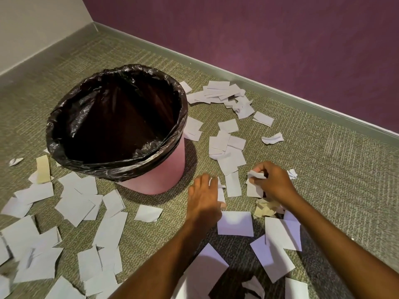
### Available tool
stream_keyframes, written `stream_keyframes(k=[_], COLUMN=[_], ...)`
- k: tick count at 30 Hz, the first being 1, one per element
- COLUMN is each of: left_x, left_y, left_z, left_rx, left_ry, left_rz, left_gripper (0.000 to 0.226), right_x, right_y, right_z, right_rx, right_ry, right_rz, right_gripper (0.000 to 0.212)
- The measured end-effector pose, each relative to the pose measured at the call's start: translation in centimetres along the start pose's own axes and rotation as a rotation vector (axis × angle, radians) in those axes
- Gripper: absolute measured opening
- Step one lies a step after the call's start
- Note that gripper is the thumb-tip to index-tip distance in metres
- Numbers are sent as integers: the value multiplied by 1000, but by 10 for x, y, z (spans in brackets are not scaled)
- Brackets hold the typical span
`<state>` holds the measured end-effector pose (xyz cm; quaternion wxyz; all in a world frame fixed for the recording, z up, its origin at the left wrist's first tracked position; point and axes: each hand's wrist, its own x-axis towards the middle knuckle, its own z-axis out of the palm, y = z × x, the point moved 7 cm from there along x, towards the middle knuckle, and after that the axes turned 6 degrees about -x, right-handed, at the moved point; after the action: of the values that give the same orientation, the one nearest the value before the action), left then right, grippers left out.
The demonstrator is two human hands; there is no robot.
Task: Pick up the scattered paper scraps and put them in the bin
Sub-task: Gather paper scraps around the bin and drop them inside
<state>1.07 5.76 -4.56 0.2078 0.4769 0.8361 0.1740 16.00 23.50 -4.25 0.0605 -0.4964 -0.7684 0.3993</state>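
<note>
A pink bin (159, 175) lined with a black bag (64, 130) stands on the carpet left of centre, its inside dark. White paper scraps (228, 156) lie scattered all around it. My left hand (205, 197) rests flat on the carpet just right of the bin, fingers over a white scrap (221, 193). My right hand (274, 182) is further right, fingers pinched on a crumpled white scrap (255, 175). A crumpled tan scrap (264, 209) lies under that wrist.
Another pile of scraps (224, 91) lies beyond the bin near the grey baseboard (280, 91) of the purple wall. More sheets (75, 203) cover the carpet at the left and front. A tan strip (43, 169) lies left of the bin.
</note>
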Motion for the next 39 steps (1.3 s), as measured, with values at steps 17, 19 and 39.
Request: stream_keyframes(k=[17,19,39], left_x=[10,3,-27], left_y=[-12,-15,114], left_z=[-20,-19,-221], left_rx=[-274,-458,-1451], left_ry=[115,159,516], left_rz=[-85,-108,9], left_gripper=[28,29,25], right_x=[-7,-9,-95], right_y=[-27,-29,-260], right_z=[49,49,-109], right_rx=[-75,-102,596], right_ry=[-37,-31,108], right_rz=[179,176,-402], right_gripper=[42,43,18])
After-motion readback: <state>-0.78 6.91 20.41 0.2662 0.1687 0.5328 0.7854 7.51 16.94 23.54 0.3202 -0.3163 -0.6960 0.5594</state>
